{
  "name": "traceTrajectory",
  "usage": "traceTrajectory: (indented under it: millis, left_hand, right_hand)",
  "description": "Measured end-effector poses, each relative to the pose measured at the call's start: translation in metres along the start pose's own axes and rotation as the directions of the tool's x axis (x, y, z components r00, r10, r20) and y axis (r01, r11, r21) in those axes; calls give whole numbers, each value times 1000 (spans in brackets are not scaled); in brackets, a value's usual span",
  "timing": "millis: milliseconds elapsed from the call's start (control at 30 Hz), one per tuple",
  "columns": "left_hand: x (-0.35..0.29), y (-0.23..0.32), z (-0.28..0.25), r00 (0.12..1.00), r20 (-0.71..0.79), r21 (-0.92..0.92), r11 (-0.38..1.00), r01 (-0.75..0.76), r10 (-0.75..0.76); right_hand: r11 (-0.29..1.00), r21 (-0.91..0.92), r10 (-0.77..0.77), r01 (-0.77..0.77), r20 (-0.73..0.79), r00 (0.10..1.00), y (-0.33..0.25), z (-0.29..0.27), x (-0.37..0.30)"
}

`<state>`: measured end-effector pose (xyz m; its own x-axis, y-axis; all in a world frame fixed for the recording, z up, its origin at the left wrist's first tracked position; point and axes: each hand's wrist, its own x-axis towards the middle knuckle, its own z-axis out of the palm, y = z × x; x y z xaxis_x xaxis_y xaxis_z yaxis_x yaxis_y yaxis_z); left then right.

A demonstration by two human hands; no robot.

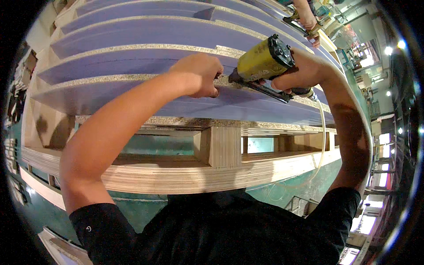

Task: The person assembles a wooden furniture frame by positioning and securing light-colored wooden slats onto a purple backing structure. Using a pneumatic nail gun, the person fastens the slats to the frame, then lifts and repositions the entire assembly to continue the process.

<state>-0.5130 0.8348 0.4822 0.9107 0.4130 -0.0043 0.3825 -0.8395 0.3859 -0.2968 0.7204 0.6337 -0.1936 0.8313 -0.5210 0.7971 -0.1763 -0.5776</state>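
Note:
My right hand is wrapped round the handle of a yellow and black air nail gun. The gun lies tilted, its nose low on the raw chipboard edge of an upright panel with a blue-violet face. Just left of the nose, my left hand straddles that same edge, fingers on the far side and thumb on the near side, pinching it. A pale air hose hangs from the gun's rear end and curves down past my right forearm.
More chipboard-edged panels stand in rows beyond, with gaps between them. A wooden pallet lies under the panels, close to my body. At the upper right, another person's hand is near a dark tool. The floor is green.

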Motion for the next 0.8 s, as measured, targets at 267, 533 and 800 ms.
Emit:
traceTrajectory:
  millis: [267, 533, 800]
  left_hand:
    - [-8, 7, -12, 1000, 6, -41, 999, -7, 7]
    - [-4, 1, -3, 999, -34, -43, 998, -40, 38]
    - [-6, 4, -6, 1000, -5, -24, 1000, -13, 13]
  right_hand:
    - [997, 74, 11, -16, 72, 997, 7, -1, 15]
    - [998, -33, 49, -48, 33, 998, 5, 0, 16]
    - [995, -96, 22, -17, 54, 998, 16, -4, 15]
